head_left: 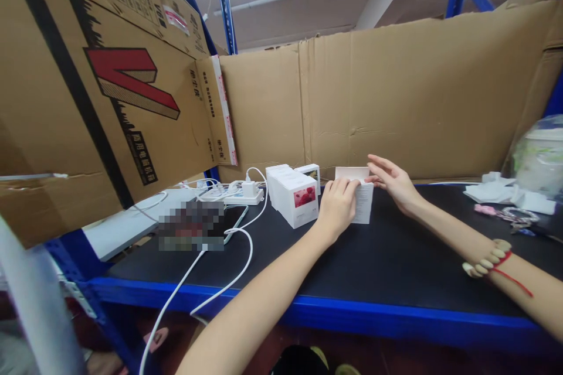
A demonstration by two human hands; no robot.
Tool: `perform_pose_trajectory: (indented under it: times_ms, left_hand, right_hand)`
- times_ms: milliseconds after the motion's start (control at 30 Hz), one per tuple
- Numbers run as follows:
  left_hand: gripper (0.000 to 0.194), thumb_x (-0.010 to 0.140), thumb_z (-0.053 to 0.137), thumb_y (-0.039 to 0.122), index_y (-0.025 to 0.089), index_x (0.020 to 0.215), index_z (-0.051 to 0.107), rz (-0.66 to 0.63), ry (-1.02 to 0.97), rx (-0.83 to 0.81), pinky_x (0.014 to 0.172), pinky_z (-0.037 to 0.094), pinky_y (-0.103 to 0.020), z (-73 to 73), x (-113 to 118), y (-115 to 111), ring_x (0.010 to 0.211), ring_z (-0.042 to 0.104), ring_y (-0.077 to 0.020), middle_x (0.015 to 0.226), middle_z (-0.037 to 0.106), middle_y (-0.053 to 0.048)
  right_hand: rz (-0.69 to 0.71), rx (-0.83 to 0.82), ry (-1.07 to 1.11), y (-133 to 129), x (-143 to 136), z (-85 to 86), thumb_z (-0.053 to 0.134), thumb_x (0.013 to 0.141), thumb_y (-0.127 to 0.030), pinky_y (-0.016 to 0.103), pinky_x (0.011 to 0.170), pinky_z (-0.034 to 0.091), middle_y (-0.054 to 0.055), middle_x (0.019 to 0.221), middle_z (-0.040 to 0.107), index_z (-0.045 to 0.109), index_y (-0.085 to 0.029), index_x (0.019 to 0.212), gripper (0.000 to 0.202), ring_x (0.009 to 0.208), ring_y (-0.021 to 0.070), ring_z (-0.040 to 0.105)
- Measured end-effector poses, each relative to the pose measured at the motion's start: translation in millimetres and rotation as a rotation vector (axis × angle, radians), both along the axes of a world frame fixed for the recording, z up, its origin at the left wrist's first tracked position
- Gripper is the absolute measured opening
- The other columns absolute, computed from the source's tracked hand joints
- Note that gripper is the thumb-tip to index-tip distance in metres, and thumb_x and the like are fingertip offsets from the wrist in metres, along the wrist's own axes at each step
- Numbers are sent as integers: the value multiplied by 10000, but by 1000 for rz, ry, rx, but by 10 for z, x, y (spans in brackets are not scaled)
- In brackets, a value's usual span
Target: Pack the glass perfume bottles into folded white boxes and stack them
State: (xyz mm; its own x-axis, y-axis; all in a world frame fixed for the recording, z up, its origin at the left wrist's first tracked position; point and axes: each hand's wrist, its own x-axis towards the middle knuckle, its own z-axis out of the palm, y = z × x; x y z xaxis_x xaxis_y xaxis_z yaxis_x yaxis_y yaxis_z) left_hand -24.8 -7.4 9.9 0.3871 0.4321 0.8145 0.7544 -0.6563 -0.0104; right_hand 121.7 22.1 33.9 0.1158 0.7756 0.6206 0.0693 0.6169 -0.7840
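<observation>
My left hand [338,208] is closed around a small white box [363,205] standing upright on the black tabletop. Small grey print covers the box's near side, and a white flap [352,173] stands up at its top. My right hand [396,184] is at the box's upper right edge, fingers stretched out and apart; its lower fingertips are at or against the edge, and I cannot tell if they touch. Left of my left hand is a row of white boxes [285,190], the nearest with a red flower picture. Another white box [311,173] sits behind them.
A power strip [231,193] with white cables [246,252] lies at left, beside a phone [237,222] with a blurred screen. Tissues [492,192], a keychain [519,215] and a bagged cup [541,152] are at right. Cardboard walls [396,99] enclose the back; a large carton [109,99] leans left.
</observation>
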Motion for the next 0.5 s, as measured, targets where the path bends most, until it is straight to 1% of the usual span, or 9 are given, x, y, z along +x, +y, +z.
perform_pose_trajectory:
  times_ms: [67, 167, 267, 367, 433, 500]
  left_hand:
    - [273, 821, 300, 86, 172, 992, 495, -25, -13, 5, 837, 400, -327, 1, -4, 11, 898, 518, -180, 929, 557, -68]
    - [249, 823, 307, 96, 171, 991, 475, -74, -51, 14, 845, 421, -322, -13, -20, 46, 929, 521, -175, 961, 536, -71]
    - [216, 828, 339, 135, 179, 1000, 461, -75, -100, -16, 764, 470, -282, -26, -35, 67, 925, 527, -163, 997, 480, -71]
    - [189, 815, 388, 166, 186, 987, 464, -16, -143, -65, 645, 492, -250, -22, -36, 51, 920, 518, -169, 987, 429, -70]
    - [184, 803, 412, 174, 186, 978, 467, 12, -170, -84, 640, 499, -260, -12, -26, 27, 933, 500, -179, 974, 409, -70]
    - [185, 792, 426, 179, 187, 972, 469, 22, -191, -103, 656, 507, -282, -4, -11, 2, 950, 481, -188, 982, 394, -73]
  right_hand:
    - [49, -49, -30, -21, 13, 26, 654, 583, -530, 251, 483, 456, 9, 714, 620, 679, -235, 831, 386, 524, 105, 544]
    - [55, -64, -54, -76, 6, 58, 691, 533, -517, 248, 457, 415, 13, 626, 628, 703, -210, 713, 357, 498, 98, 484]
    - [42, -54, -88, -120, -16, 80, 719, 489, -487, 244, 445, 383, 22, 658, 661, 712, -215, 670, 327, 509, 101, 473]
    - [62, -73, -143, -132, -18, 91, 722, 479, -470, 239, 449, 379, 31, 713, 684, 715, -231, 650, 294, 578, 127, 520]
    - [86, -86, -168, -126, 0, 92, 727, 472, -459, 252, 493, 413, 34, 768, 693, 714, -242, 636, 273, 662, 154, 561]
    - [125, -109, -178, -120, 26, 91, 733, 464, -453, 287, 581, 459, 32, 806, 696, 714, -251, 636, 267, 743, 178, 588]
